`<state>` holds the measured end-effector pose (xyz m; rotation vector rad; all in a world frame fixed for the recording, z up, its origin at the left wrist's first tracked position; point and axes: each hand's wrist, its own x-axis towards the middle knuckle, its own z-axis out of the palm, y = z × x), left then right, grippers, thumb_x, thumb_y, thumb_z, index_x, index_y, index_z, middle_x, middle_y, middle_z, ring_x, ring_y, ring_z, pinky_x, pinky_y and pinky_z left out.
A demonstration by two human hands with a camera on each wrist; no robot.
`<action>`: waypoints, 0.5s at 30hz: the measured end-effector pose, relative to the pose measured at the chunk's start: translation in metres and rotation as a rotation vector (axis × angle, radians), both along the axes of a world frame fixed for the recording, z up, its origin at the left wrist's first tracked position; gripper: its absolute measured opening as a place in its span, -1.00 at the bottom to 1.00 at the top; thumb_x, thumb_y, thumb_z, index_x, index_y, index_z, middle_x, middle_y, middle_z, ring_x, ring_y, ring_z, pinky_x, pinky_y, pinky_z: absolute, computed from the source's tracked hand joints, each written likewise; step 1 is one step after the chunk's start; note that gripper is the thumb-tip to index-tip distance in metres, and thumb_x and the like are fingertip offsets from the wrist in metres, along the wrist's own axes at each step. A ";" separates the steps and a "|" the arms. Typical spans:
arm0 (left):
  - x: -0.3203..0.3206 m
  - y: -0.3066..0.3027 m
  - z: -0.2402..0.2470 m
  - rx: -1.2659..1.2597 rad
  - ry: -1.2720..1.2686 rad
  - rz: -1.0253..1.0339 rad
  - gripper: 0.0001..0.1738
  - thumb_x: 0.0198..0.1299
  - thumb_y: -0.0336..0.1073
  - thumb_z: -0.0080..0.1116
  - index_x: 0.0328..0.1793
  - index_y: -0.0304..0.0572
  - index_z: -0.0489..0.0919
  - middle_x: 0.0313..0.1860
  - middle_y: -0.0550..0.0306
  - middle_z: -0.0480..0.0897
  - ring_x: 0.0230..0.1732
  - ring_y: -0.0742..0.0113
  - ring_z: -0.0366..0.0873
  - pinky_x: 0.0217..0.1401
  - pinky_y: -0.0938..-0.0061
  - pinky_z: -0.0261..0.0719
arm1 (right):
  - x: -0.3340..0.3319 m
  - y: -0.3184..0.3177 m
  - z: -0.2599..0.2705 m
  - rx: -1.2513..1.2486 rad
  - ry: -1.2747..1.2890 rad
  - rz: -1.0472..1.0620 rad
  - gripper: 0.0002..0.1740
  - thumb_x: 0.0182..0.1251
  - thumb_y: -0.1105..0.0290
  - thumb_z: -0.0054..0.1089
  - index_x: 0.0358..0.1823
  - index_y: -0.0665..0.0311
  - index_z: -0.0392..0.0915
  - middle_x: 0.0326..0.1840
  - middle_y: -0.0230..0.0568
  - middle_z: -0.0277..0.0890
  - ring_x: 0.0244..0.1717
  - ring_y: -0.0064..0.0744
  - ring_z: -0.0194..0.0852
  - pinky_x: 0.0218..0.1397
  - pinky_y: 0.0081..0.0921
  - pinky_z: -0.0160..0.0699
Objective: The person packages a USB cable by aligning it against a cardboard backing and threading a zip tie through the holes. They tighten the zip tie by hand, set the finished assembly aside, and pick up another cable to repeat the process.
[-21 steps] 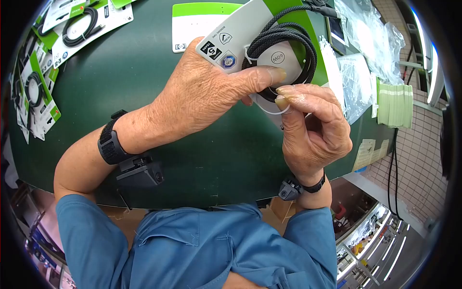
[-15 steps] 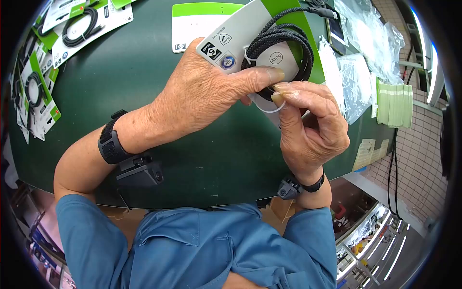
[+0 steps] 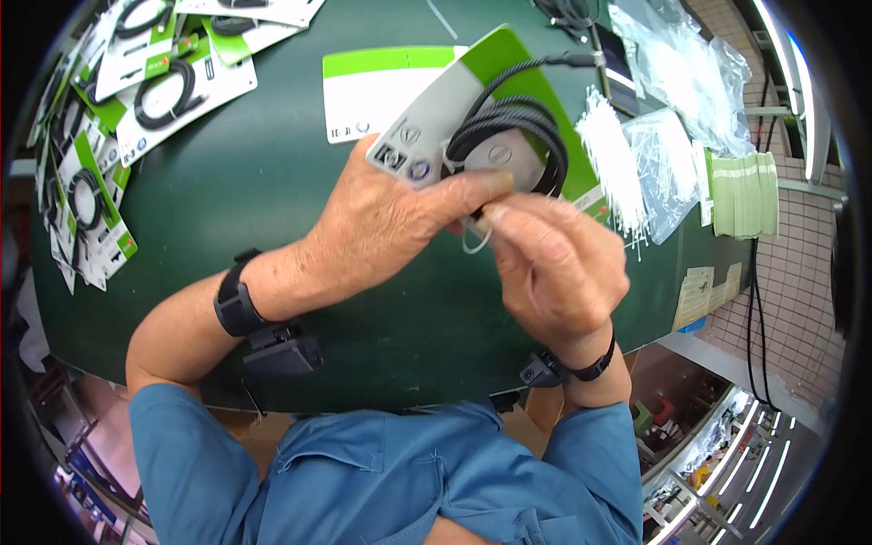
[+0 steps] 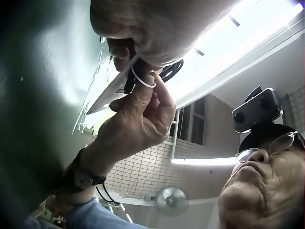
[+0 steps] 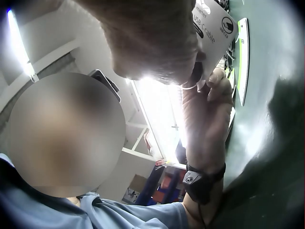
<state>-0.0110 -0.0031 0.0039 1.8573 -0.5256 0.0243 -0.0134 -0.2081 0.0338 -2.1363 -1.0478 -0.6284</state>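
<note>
While left hand [image 3: 381, 218] grips green-white card [image 3: 427, 113] with coiled black cable [image 3: 509, 113], right hand [image 3: 554, 268] pinches white tie [image 3: 472, 243].

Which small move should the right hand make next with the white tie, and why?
Probably pull the end of the white tie to tighten it. Its loop hangs slack under the card, pinched by the right hand, while the left hand pins the card and the coiled cable with its thumb.
</note>
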 end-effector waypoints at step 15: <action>-0.007 -0.014 0.024 -0.547 0.486 0.110 -0.63 0.39 -0.39 0.39 0.27 -0.30 0.64 -0.07 0.13 0.75 -0.25 0.48 0.70 -0.31 0.59 0.70 | -0.004 0.000 0.012 -0.025 0.027 -0.033 -0.65 0.05 0.69 0.53 -0.08 0.34 0.73 -0.14 -0.09 0.72 -0.33 -0.23 0.75 -0.37 -0.40 0.70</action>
